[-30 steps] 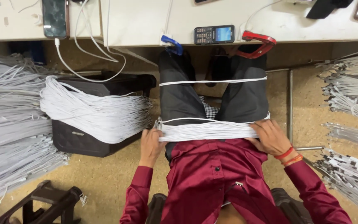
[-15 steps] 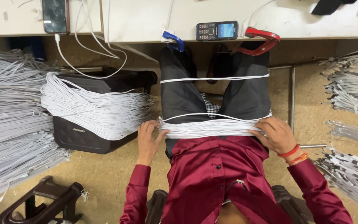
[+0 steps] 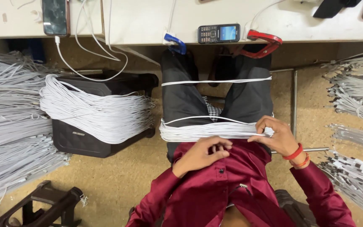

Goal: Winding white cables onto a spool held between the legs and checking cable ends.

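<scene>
Right hand [image 3: 274, 134] has its grip pinched on the white cable bundle [image 3: 206, 131] across the lap; left hand [image 3: 202, 153] rests loosely curled, holding nothing

A keypad phone [image 3: 219, 33] lies top centre on a pale table [image 3: 148, 21], between a blue clamp [image 3: 176, 43] and a red clamp [image 3: 265, 42]. White cables drape a black box [image 3: 93, 143] at left.

Two phones [image 3: 55, 17] [image 3: 218, 33], two clamps [image 3: 175, 43] [image 3: 265, 40], perhaps four cable heaps [image 3: 101, 111].

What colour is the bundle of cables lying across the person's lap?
White: the thin cable bundle shows best in the head view.
</scene>
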